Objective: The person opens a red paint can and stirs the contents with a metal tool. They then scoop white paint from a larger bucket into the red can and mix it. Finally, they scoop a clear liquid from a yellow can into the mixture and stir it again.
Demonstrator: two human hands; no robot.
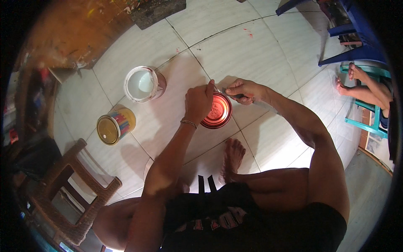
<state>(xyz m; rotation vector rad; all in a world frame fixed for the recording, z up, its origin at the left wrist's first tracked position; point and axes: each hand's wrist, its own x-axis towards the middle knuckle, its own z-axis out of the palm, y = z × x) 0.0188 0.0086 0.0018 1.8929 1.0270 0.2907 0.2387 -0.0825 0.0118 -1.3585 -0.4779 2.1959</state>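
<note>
A paint can with a shiny red lid stands on the tiles in front of me. My left hand is closed over the can's left rim, a finger reaching to its far edge. My right hand grips a small tool by its dark handle. The tool's narrow metal end meets the far right rim near my left fingertips; its exact kind is partly hidden. Left of them is an open tub with pale, whitish contents. Nearer on the left, a yellowish can with a gold lid appears closed.
A brown woven-look plastic chair is at the near left. Paint-stained wooden board lies at the far left. At the right are a blue chair and a green stool, with another person's bare legs beside it.
</note>
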